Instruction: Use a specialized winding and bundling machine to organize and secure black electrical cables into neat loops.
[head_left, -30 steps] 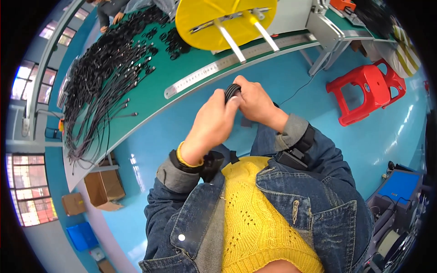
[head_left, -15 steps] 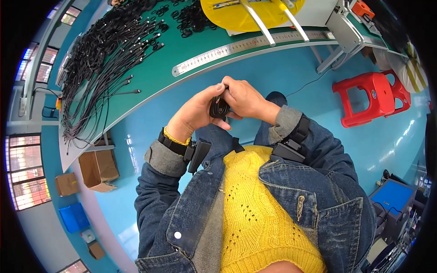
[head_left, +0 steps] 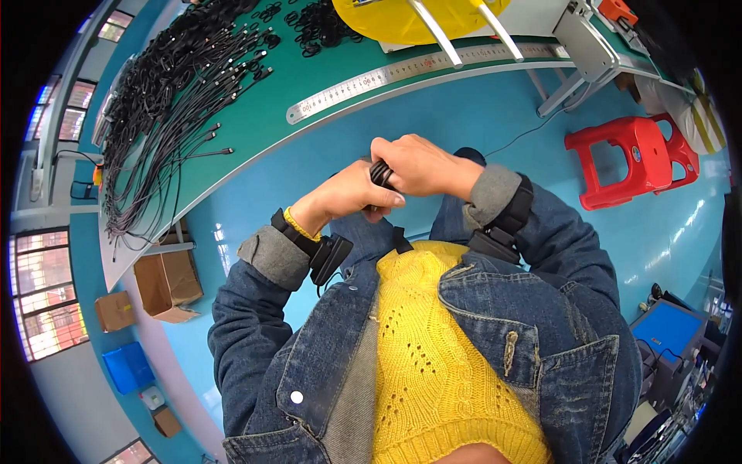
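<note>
A small coiled black cable [head_left: 381,175] is held between my two hands, above my lap and in front of the table edge. My left hand [head_left: 350,190] closes on it from the left, thumb pointing right. From the other side my right hand [head_left: 426,165] wraps round the coil with bent fingers. Most of the coil and several fingertips are hidden by the hands. On the green table a large heap of black cables [head_left: 166,116] lies to the left, their plug ends fanned toward me. A smaller pile of black loops [head_left: 318,29] sits farther back.
A steel ruler [head_left: 371,80] lies along the table's front edge. Beyond it stands a yellow disc [head_left: 421,23] with metal rods reaching toward me. A red plastic stool [head_left: 618,158] is on the blue floor at right; an open cardboard box [head_left: 166,282] sits below the table at left.
Both hands have rotated over the coiled cable, knuckles now more upward. My left thumb has swung from pointing up to pointing right, and the coil shows higher between the hands.
</note>
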The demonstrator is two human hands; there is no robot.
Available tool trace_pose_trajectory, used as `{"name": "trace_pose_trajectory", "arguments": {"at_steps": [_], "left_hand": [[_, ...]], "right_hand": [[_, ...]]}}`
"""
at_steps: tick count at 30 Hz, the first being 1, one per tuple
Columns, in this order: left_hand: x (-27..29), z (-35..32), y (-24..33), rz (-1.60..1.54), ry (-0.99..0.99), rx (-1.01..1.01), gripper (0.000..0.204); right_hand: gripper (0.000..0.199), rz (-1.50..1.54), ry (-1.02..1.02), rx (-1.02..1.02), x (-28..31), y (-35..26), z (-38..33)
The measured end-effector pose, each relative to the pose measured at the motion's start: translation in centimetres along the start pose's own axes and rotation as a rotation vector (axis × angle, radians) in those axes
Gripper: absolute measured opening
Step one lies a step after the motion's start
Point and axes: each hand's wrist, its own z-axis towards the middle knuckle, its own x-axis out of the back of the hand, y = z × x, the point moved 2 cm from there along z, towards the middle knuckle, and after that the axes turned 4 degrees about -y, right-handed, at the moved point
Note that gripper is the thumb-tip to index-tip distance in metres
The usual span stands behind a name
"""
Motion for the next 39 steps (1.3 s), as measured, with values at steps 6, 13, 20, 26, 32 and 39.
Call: {"name": "trace_pose_trajectory", "arguments": {"at_steps": [6, 13, 20, 26, 32, 39], "left_hand": [[0.6, -0.3, -1.6, -0.235, 0.004, 0.037, 0.014], [1.7, -0.9, -1.8, -0.437, -0.064, 0.192, 0.014], [3.2, -2.6, -4.6, -0.198, 0.069, 0.07, 0.009], [3.5, -6.9, -4.7, -0.253, 0.136, -0.056, 0.007], [4.4, -10.8, -6.8, -0.414, 0.065, -0.066, 0.004], [6.7, -13.7, -8.3, -0.679, 0.131, -0.156, 0.006]], "right_hand": [[0.018, 0.267, 0.116, -0.083, -2.0, 1.0, 0.7], [0.018, 0.167, 0.112, -0.097, -3.2, 1.3, 1.3], [0.015, 0.249, 0.116, 0.017, -3.6, -1.1, 3.4], [0.017, 0.03, -0.08, 0.147, -3.3, -4.3, 6.6], [0.023, -0.225, -0.31, 0.312, -5.1, -7.9, 10.5], [0.029, 0.257, -0.233, 0.289, -5.6, -9.8, 12.7]]}}
